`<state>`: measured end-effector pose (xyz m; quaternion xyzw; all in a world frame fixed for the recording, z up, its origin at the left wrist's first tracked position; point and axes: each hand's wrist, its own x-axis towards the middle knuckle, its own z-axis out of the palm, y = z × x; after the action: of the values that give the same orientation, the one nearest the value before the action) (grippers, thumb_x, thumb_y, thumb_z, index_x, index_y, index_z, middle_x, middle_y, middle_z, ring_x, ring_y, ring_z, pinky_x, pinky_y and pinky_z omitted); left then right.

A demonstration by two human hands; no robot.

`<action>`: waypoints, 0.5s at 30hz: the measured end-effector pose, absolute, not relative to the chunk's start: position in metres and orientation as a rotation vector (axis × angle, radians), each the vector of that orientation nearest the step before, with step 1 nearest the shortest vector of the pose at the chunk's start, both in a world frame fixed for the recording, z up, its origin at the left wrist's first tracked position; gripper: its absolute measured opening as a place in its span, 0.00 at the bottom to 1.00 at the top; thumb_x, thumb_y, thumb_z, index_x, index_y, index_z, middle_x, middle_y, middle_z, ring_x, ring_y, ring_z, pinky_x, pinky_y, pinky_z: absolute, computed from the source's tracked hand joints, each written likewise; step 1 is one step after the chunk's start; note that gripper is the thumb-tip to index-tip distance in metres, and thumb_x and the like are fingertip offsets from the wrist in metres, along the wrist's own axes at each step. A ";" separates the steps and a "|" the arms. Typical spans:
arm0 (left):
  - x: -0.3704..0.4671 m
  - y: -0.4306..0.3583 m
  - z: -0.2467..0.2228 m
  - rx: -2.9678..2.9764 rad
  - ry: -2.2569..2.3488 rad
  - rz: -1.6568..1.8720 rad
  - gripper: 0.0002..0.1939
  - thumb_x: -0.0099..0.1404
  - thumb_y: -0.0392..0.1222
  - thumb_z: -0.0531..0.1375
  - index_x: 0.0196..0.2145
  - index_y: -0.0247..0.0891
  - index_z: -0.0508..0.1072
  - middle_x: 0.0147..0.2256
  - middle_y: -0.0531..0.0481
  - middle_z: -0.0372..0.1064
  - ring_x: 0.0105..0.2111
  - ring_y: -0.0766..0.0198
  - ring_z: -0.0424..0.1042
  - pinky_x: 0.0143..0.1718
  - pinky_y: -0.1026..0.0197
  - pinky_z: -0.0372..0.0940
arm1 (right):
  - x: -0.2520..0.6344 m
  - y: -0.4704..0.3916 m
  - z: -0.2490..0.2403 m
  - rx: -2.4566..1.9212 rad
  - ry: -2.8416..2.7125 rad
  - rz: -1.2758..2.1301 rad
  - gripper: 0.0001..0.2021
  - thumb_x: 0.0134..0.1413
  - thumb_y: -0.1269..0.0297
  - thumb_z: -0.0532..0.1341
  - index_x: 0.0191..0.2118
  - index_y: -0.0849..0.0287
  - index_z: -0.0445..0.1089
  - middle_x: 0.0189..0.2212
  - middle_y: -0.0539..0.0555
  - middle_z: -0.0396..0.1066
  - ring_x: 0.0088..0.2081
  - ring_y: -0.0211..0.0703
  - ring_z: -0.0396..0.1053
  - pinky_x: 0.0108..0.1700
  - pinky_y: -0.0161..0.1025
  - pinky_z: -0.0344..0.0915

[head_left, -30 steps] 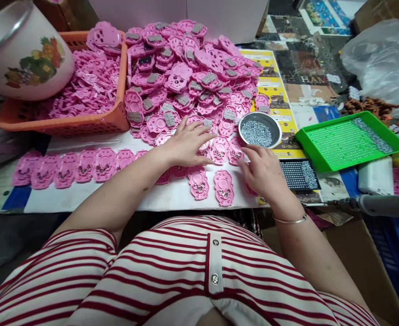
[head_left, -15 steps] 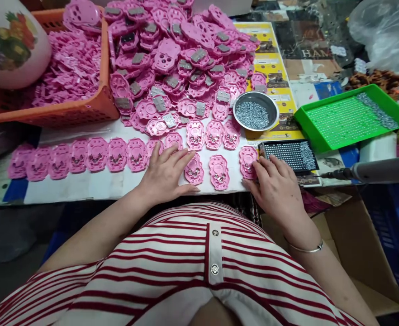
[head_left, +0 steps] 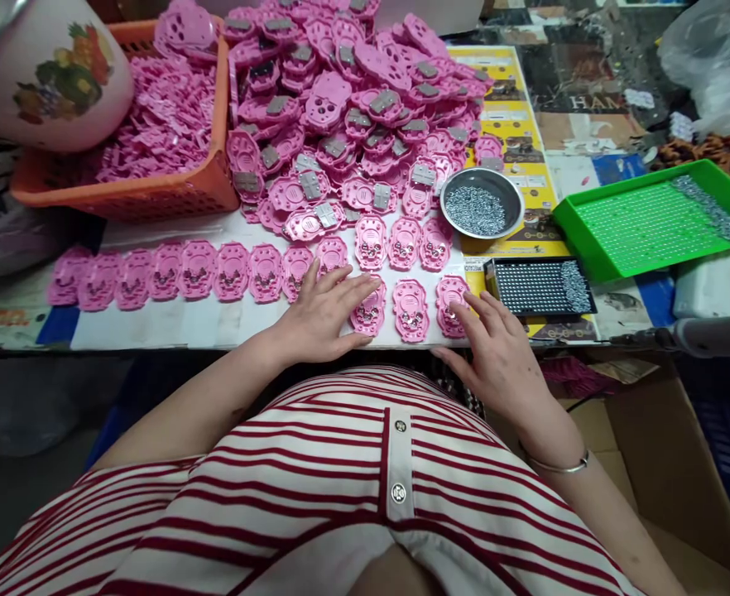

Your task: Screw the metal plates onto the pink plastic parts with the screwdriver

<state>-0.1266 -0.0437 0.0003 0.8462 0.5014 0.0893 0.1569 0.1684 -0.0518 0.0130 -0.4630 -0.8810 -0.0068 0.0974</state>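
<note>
My left hand (head_left: pixel 321 319) lies with fingers spread over a pink plastic piece (head_left: pixel 370 313), which its fingertips partly cover. My right hand (head_left: pixel 495 348) touches the edge of another pink piece (head_left: pixel 450 302) with its fingers apart. Between the hands lies a third pink piece (head_left: pixel 410 310) with small metal parts near its lower end. Several like pieces form a row (head_left: pixel 197 270) to the left, and a few stand just above my hands. A round metal bowl (head_left: pixel 482 204) of small screws sits behind my right hand, beside a black perforated tray (head_left: pixel 539 285).
Behind the row rises a heap of pink parts (head_left: pixel 328 99). An orange basket (head_left: pixel 222 124) of pink bits stands at the left, with a patterned pot (head_left: pixel 60 83) over it. At the right are a green tray (head_left: pixel 626 257) and a grey powered tool (head_left: pixel 713 335).
The camera view has shifted, so the table contents appear further right. My right fingers have moved back slightly from the black tray's edge onto the right-hand piece. My left hand rests much as before.
</note>
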 end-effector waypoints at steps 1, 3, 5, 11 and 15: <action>-0.125 -0.043 0.000 2.412 1.430 0.258 0.40 0.64 0.56 0.60 0.68 0.40 0.53 0.68 0.46 0.54 0.68 0.43 0.47 0.68 0.32 0.27 | 0.165 -0.051 0.012 -1.339 -2.599 -0.014 0.35 0.58 0.46 0.60 0.62 0.69 0.61 0.62 0.68 0.61 0.65 0.63 0.57 0.65 0.57 0.60; -0.122 -0.041 0.000 2.394 1.423 0.266 0.40 0.64 0.56 0.60 0.68 0.41 0.52 0.68 0.47 0.54 0.69 0.44 0.46 0.68 0.32 0.27 | 0.157 -0.049 0.009 -1.286 -2.596 -0.007 0.36 0.58 0.45 0.60 0.63 0.68 0.60 0.63 0.68 0.60 0.66 0.63 0.55 0.66 0.57 0.59; -0.118 -0.038 0.000 2.381 1.421 0.276 0.40 0.64 0.56 0.60 0.68 0.41 0.53 0.68 0.47 0.53 0.69 0.45 0.46 0.68 0.32 0.27 | 0.150 -0.045 0.005 -1.272 -2.598 -0.019 0.34 0.59 0.47 0.60 0.62 0.67 0.61 0.63 0.68 0.60 0.67 0.62 0.54 0.67 0.57 0.58; -0.107 -0.028 0.002 2.352 1.391 0.265 0.39 0.65 0.55 0.59 0.68 0.40 0.52 0.68 0.46 0.53 0.68 0.45 0.47 0.68 0.30 0.28 | 0.146 -0.032 -0.006 -1.308 -2.596 -0.046 0.27 0.61 0.52 0.59 0.59 0.66 0.66 0.62 0.68 0.62 0.66 0.63 0.56 0.66 0.57 0.59; -0.111 -0.024 0.002 2.392 1.386 0.298 0.44 0.62 0.61 0.62 0.69 0.42 0.51 0.69 0.44 0.51 0.69 0.44 0.47 0.68 0.30 0.29 | 0.149 -0.028 -0.005 -1.299 -2.595 -0.080 0.26 0.61 0.51 0.59 0.57 0.65 0.67 0.61 0.69 0.63 0.65 0.64 0.58 0.64 0.58 0.62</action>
<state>-0.1114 -0.0239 0.0023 0.8463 0.4904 0.1053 0.1793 0.1486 -0.0281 -0.0052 -0.4442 -0.8876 -0.0275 0.1191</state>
